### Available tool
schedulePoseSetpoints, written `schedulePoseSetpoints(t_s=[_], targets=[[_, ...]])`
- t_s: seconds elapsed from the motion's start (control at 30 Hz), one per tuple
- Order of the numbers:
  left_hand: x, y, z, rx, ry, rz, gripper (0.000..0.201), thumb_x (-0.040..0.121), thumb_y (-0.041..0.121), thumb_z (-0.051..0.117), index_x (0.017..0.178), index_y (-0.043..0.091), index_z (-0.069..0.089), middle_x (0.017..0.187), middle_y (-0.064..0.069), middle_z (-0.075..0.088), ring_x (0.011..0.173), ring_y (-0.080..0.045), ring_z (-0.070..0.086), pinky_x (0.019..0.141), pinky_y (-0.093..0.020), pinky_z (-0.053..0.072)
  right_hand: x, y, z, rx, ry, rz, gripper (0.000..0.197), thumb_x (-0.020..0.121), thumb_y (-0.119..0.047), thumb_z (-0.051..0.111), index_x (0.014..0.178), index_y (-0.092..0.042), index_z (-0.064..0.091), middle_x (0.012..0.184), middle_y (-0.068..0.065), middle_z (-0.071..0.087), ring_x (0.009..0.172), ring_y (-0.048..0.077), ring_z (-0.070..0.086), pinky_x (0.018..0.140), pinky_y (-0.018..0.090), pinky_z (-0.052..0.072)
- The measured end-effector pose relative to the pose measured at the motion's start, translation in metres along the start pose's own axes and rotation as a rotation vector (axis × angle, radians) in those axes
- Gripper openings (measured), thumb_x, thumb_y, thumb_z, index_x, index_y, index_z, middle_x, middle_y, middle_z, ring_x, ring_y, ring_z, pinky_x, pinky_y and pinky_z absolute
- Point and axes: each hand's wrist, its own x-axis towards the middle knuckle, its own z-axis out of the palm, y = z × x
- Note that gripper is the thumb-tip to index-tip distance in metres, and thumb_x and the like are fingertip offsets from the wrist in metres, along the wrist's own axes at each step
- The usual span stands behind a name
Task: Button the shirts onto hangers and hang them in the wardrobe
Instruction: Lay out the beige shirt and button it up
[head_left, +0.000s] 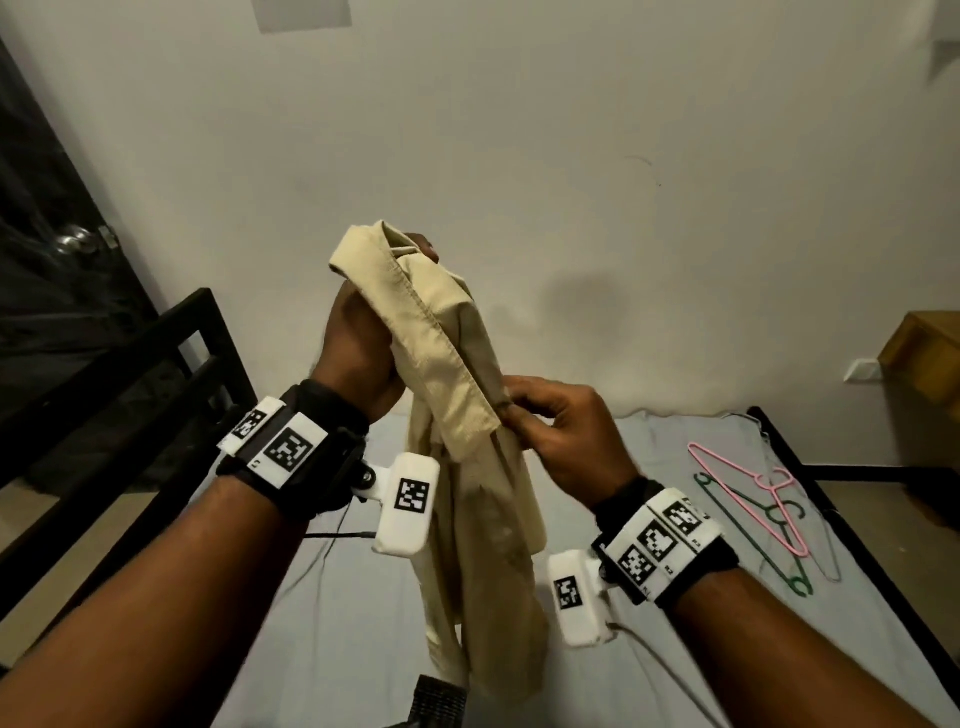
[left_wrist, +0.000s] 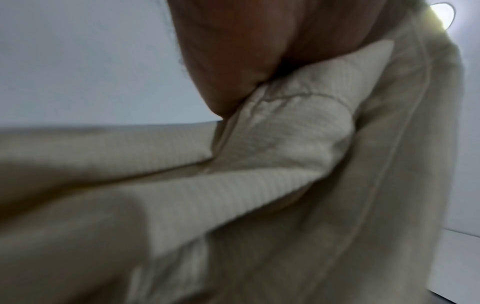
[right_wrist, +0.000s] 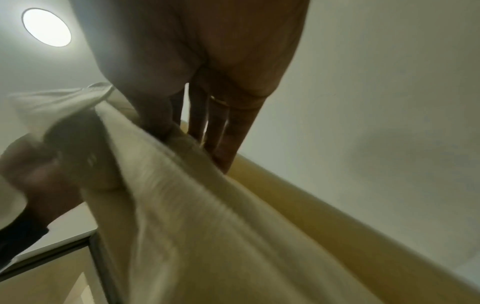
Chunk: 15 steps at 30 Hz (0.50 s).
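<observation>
Fingers of the left hand (head_left: 358, 338) are curled round the bunched collar end of a beige ribbed shirt (head_left: 467, 415), held above the bed (head_left: 322, 649); its stitched edge is pinched by the right hand (head_left: 561, 431).

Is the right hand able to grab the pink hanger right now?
Probably not yet. The right hand is pinching the beige shirt. The pink hanger lies uncovered on the bed beside it, so letting go first should free the way.

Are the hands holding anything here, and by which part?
Both hold the beige shirt: the left hand grips its bunched collar end, the right hand pinches a hemmed edge lower down.
</observation>
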Motion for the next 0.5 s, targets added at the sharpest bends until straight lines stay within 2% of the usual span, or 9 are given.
schedulePoseSetpoints(t_s=[0.07, 0.1, 0.13, 0.2, 0.27, 0.33, 0.4, 0.43, 0.5], targets=[[-0.001, 0.009, -0.011, 0.105, 0.104, -0.057, 0.026, 0.104, 0.028, 0.037, 0.091, 0.021, 0.058, 0.072, 0.010, 0.068, 0.072, -0.007, 0.067, 0.073, -0.026, 0.052, 0.001, -0.007, -0.014, 0.120, 0.036, 0.122, 0.016, 0.093, -0.008, 0.068, 0.106, -0.006, 0.076, 0.101, 0.010, 0.077, 0.092, 0.020, 0.073, 0.081, 0.055, 0.059], [-0.001, 0.013, -0.017, 0.133, 0.113, -0.085, 0.032, 0.104, 0.028, 0.036, 0.085, 0.023, 0.061, 0.069, 0.012, 0.066, 0.068, -0.004, 0.065, 0.071, -0.023, 0.051, 0.004, -0.012, -0.024, 0.139, 0.073, 0.163, 0.014, 0.094, -0.006, 0.066, 0.103, -0.004, 0.076, 0.097, 0.012, 0.077, 0.089, 0.023, 0.074, 0.079, 0.057, 0.059], [0.000, 0.017, -0.023, 0.113, 0.059, -0.108, 0.037, 0.102, 0.031, 0.037, 0.079, 0.024, 0.064, 0.068, 0.010, 0.062, 0.066, -0.005, 0.061, 0.069, -0.023, 0.050, 0.008, -0.016, -0.034, 0.115, 0.109, 0.181, 0.013, 0.095, -0.007, 0.064, 0.099, -0.003, 0.076, 0.094, 0.013, 0.077, 0.088, 0.026, 0.074, 0.080, 0.058, 0.058], [0.001, 0.024, -0.034, 0.108, -0.018, -0.135, 0.040, 0.104, 0.034, 0.037, 0.076, 0.021, 0.062, 0.075, 0.003, 0.052, 0.069, -0.010, 0.053, 0.068, -0.026, 0.046, 0.018, -0.025, -0.055, 0.028, 0.130, 0.175, 0.012, 0.096, -0.011, 0.064, 0.091, -0.005, 0.074, 0.089, 0.011, 0.077, 0.088, 0.029, 0.074, 0.082, 0.056, 0.057], [0.003, 0.029, -0.042, 0.119, -0.018, -0.164, 0.039, 0.108, 0.035, 0.031, 0.080, 0.018, 0.053, 0.077, 0.000, 0.045, 0.071, -0.013, 0.048, 0.068, -0.029, 0.045, 0.026, -0.036, -0.061, -0.049, 0.051, 0.137, 0.008, 0.092, -0.015, 0.071, 0.093, -0.008, 0.074, 0.093, 0.009, 0.077, 0.091, 0.026, 0.073, 0.082, 0.050, 0.058], [0.005, 0.030, -0.045, 0.057, -0.054, -0.190, 0.038, 0.108, 0.037, 0.030, 0.081, 0.019, 0.050, 0.075, 0.001, 0.044, 0.070, -0.013, 0.048, 0.067, -0.028, 0.046, 0.026, -0.044, -0.047, -0.152, -0.086, 0.092, 0.018, 0.085, -0.022, 0.079, 0.101, -0.014, 0.075, 0.099, 0.000, 0.077, 0.094, 0.015, 0.073, 0.084, 0.038, 0.058], [0.005, 0.030, -0.041, 0.020, -0.107, -0.198, 0.039, 0.107, 0.037, 0.030, 0.081, 0.020, 0.054, 0.075, 0.003, 0.047, 0.070, -0.012, 0.050, 0.067, -0.027, 0.048, 0.021, -0.044, -0.020, -0.253, -0.196, 0.089, 0.032, 0.080, -0.030, 0.083, 0.109, -0.022, 0.073, 0.107, -0.010, 0.074, 0.099, 0.004, 0.070, 0.085, 0.032, 0.059], [0.004, 0.030, -0.038, 0.026, -0.128, -0.195, 0.038, 0.107, 0.036, 0.030, 0.082, 0.019, 0.055, 0.076, 0.002, 0.047, 0.071, -0.012, 0.050, 0.067, -0.027, 0.048, 0.018, -0.041, -0.007, -0.302, -0.211, 0.083, 0.036, 0.078, -0.033, 0.084, 0.111, -0.025, 0.071, 0.110, -0.013, 0.072, 0.100, 0.002, 0.069, 0.084, 0.031, 0.059], [-0.001, 0.032, -0.033, 0.048, -0.165, -0.183, 0.032, 0.106, 0.034, 0.031, 0.086, 0.017, 0.050, 0.077, 0.000, 0.046, 0.072, -0.014, 0.050, 0.067, -0.029, 0.048, 0.014, -0.035, 0.013, -0.339, -0.158, 0.058, 0.032, 0.080, -0.028, 0.082, 0.109, -0.025, 0.071, 0.107, -0.015, 0.071, 0.096, 0.001, 0.068, 0.083, 0.034, 0.059]])
